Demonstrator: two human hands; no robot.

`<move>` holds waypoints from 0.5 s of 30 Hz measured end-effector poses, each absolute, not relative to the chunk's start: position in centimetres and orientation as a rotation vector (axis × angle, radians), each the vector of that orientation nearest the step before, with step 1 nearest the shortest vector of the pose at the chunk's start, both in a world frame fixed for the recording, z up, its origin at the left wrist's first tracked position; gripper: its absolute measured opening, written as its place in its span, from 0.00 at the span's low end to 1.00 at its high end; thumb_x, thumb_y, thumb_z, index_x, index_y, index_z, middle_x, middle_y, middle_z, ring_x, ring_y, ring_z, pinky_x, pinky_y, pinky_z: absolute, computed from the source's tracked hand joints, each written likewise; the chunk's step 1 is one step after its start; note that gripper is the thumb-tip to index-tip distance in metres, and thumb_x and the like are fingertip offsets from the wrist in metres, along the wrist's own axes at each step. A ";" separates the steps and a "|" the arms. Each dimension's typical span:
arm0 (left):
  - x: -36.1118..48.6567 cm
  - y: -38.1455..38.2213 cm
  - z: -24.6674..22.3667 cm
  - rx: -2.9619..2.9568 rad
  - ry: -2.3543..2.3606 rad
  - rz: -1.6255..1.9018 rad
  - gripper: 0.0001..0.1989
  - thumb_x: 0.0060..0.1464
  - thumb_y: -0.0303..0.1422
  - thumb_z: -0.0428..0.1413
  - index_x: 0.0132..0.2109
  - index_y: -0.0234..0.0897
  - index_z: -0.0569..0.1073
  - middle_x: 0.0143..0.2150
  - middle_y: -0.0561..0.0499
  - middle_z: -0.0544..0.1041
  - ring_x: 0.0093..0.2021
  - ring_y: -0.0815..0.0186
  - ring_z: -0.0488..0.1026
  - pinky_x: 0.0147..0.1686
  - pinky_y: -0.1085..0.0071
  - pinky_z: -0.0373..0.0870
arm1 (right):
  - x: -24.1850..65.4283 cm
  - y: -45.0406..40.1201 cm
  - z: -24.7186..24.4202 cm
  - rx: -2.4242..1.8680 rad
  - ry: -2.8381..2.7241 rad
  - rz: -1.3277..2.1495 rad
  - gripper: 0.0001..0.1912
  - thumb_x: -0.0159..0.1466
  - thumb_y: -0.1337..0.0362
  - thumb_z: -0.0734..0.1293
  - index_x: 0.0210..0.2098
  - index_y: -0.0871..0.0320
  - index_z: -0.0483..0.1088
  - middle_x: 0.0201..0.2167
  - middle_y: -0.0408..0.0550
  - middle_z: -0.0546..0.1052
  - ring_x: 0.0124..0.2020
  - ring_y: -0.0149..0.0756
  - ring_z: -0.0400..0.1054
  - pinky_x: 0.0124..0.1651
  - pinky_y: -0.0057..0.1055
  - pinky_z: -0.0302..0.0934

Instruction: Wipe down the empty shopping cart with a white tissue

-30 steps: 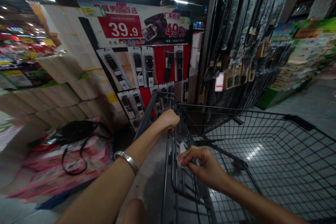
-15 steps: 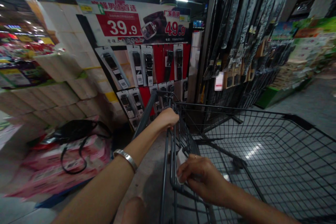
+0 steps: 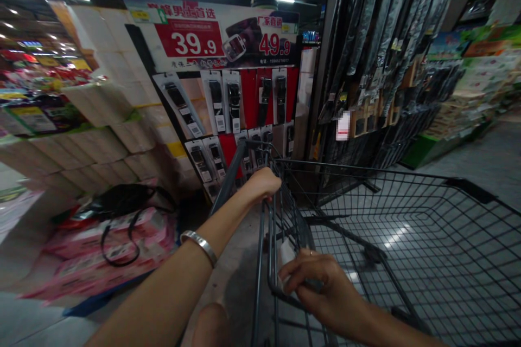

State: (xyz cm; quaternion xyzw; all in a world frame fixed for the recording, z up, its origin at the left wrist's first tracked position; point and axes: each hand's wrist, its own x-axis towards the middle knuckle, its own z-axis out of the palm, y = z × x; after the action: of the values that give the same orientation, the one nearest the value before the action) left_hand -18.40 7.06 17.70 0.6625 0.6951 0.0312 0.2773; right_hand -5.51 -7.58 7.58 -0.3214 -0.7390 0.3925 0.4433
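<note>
A dark wire shopping cart point(image 3: 407, 211) fills the right and lower middle of the view. My left hand point(image 3: 264, 181), with a silver bracelet on its wrist, is closed round the cart's frame near the far end of its handle. Lower down, my right hand point(image 3: 315, 282) pinches a crumpled white tissue point(image 3: 287, 255) against a grey bar at the cart's near side. A thin ring shows on a finger of that hand. The basket's wire floor shows through, with nothing lying on it.
Packaged belts point(image 3: 220, 103) hang under a price sign point(image 3: 195, 38) ahead. Long plastic-wrapped items point(image 3: 366, 27) hang at the right. Stacked paper packs point(image 3: 81, 157) stand at the left, with a black bag point(image 3: 118, 200) on pink packages point(image 3: 97, 271) below them.
The view has shifted slightly, so the shelves and cart sit a little farther right. My right hand has moved slightly down with the tissue; my left hand keeps its hold.
</note>
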 end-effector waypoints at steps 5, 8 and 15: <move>-18.5 7.1 17.5 1.810 1.851 0.088 0.12 0.53 0.31 0.48 0.36 0.27 0.73 0.31 0.40 0.78 0.22 0.66 0.72 0.18 0.77 0.61 | -5.7 -8.0 7.8 -0.777 -1.838 0.849 0.14 0.52 0.79 0.62 0.26 0.54 0.72 0.31 0.44 0.79 0.32 0.32 0.73 0.40 0.30 0.65; -18.5 7.2 17.4 1.816 1.845 0.086 0.12 0.52 0.30 0.48 0.36 0.26 0.73 0.31 0.40 0.78 0.22 0.66 0.73 0.18 0.76 0.62 | -5.9 -8.4 8.3 -0.760 -1.820 0.872 0.12 0.54 0.78 0.62 0.28 0.55 0.72 0.31 0.46 0.78 0.33 0.32 0.73 0.36 0.27 0.66; -18.4 7.2 17.4 1.798 1.849 0.096 0.12 0.53 0.30 0.48 0.35 0.26 0.73 0.31 0.39 0.78 0.22 0.66 0.72 0.19 0.76 0.63 | -6.0 -8.9 8.7 -0.743 -1.834 0.921 0.09 0.56 0.75 0.63 0.31 0.56 0.70 0.28 0.46 0.73 0.31 0.32 0.69 0.32 0.27 0.64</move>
State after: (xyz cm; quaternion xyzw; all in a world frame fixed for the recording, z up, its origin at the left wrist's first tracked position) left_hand -18.39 7.19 17.43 0.6695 0.6885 0.0358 0.2766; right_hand -6.03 -8.91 8.70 -0.3020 -0.7456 0.3743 0.4612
